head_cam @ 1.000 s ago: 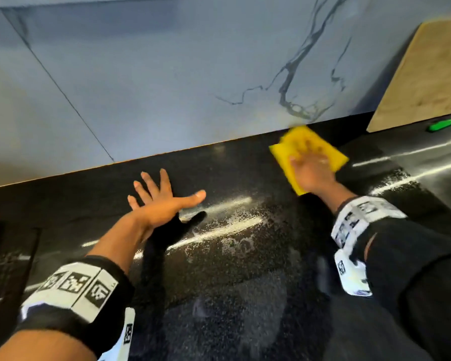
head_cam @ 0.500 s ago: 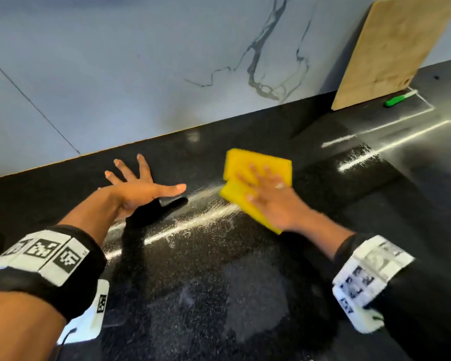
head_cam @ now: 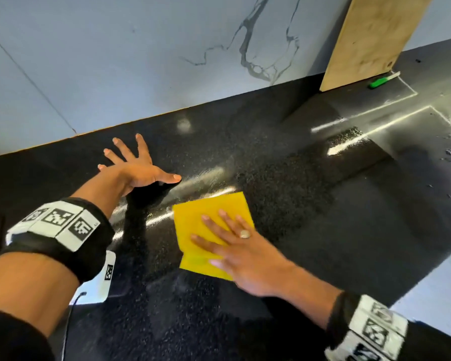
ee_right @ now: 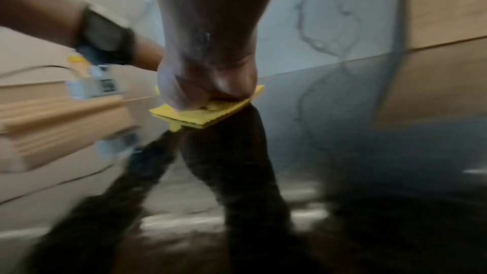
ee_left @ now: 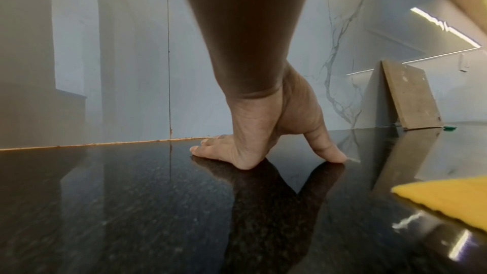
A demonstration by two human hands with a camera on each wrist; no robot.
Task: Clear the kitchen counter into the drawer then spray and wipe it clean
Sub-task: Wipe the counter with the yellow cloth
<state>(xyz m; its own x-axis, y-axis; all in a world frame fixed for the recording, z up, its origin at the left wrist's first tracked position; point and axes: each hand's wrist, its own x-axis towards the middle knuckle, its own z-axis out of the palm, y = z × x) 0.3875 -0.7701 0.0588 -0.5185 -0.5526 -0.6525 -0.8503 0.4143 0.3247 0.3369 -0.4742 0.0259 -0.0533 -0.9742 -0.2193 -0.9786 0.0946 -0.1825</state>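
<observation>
R hand (head_cam: 241, 252) flat, fingers straight, pressing yellow cloth (head_cam: 208, 222) on counter (head_cam: 310, 204); L hand (head_cam: 138, 168) splayed flat just left of cloth, wet streaks btwn them.

The folded square cloth (head_cam: 208, 225) under the fingers was yellow; the speckled stone counter (head_cam: 310, 217) black; the marble wall (head_cam: 167, 61) pale grey, dark-veined.

Glossy speckled black stone counter (head_cam: 284, 183); matt yellow cloth (head_cam: 206, 220); rough wooden board (head_cam: 367, 40).
</observation>
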